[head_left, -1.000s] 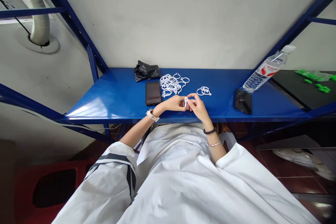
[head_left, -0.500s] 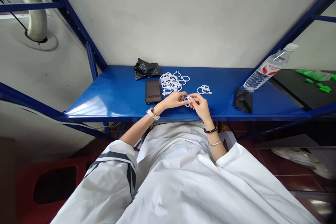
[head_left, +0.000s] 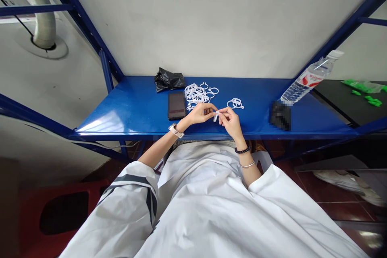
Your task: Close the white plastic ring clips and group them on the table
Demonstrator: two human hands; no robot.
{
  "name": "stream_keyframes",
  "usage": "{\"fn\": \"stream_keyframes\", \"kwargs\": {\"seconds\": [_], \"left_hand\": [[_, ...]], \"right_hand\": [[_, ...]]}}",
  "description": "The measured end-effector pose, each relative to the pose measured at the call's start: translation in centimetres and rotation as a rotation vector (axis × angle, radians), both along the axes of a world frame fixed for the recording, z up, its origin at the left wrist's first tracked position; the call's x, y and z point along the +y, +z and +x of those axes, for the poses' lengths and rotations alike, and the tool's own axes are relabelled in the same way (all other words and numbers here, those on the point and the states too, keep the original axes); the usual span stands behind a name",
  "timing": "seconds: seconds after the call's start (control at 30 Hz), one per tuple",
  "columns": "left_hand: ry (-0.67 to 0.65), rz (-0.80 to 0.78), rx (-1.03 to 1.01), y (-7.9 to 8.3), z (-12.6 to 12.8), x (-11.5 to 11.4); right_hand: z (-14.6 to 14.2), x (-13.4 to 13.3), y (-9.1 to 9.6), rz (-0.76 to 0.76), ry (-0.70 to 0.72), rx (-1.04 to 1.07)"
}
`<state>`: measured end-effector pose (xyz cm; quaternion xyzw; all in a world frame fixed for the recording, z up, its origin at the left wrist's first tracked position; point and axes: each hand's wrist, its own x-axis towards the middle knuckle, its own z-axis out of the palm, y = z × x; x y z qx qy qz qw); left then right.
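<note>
My left hand and my right hand meet over the front of the blue shelf. Both pinch one small white plastic ring between their fingertips. Just behind the left hand lies a pile of several white rings. A smaller cluster of white rings lies behind the right hand. A dark phone lies flat to the left of my left hand.
A crumpled black bag sits at the back of the shelf. A plastic water bottle leans at the right, beside a blurred dark object. Green pieces lie on a dark surface far right. A red stool stands lower left.
The hands have shifted slightly up and the ring between the fingertips has turned. Nothing else on the shelf has moved.
</note>
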<state>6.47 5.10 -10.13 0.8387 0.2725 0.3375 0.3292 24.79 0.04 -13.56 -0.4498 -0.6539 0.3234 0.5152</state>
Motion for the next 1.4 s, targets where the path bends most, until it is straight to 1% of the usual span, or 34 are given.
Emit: {"fn": "stream_keyframes", "kwargs": {"seconds": [0.27,0.47,0.67,0.8,0.93,1.13,1.4], "left_hand": [[0.0,-0.025,0.011,-0.1,0.0,0.0],[0.029,0.016,0.034,-0.6,-0.1,0.4],[-0.011,0.054,0.121,-1.2,-0.1,0.7],[-0.016,0.021,0.142,-1.4,-0.1,0.8],[0.002,-0.009,0.149,-1.3,-0.2,0.9],[0.008,0.004,0.142,-1.2,-0.1,0.9],[-0.008,-0.109,0.064,-1.1,-0.1,0.7]], "right_hand": [[0.0,0.0,0.1,-0.029,0.003,0.024],[0.0,0.2,0.1,-0.059,-0.003,0.046],[0.1,0.4,-0.1,-0.039,-0.03,-0.076],[0.1,0.5,-0.3,-0.035,-0.025,-0.081],[0.1,0.7,-0.4,-0.043,0.001,-0.036],[-0.1,0.6,-0.3,-0.044,0.003,0.008],[0.0,0.5,-0.2,0.011,0.02,0.049]]}}
